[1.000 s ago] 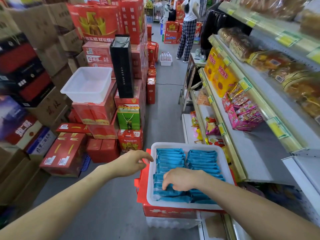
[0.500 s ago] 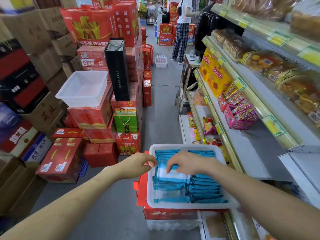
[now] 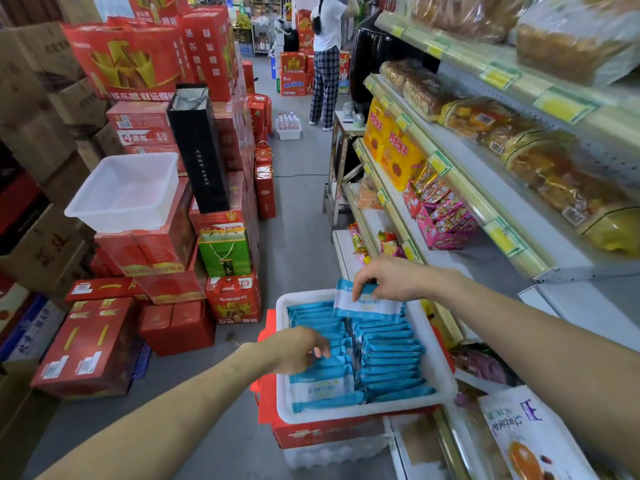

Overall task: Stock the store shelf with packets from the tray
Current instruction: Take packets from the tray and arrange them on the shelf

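Observation:
A white tray (image 3: 439, 375) sits on a red box and holds two rows of several blue packets (image 3: 391, 358). My right hand (image 3: 388, 278) pinches one blue-and-white packet (image 3: 367, 304) by its top edge, lifted above the far end of the tray. My left hand (image 3: 298, 348) reaches into the left row with curled fingers touching the packets there; whether it grips one I cannot tell. The store shelf (image 3: 450, 261) runs along the right, with a bare grey stretch just beyond my right hand.
Pink snack boxes (image 3: 443, 220) and yellow bags (image 3: 394, 150) fill the shelf farther along. Stacked red cartons (image 3: 152, 244) with an empty white tub (image 3: 128, 192) line the left. A person (image 3: 327, 64) stands down the aisle. The grey floor lies between.
My right hand has lifted one packet up out of the tray toward the far end. My left hand has moved from the tray's rim into the left row of packets.

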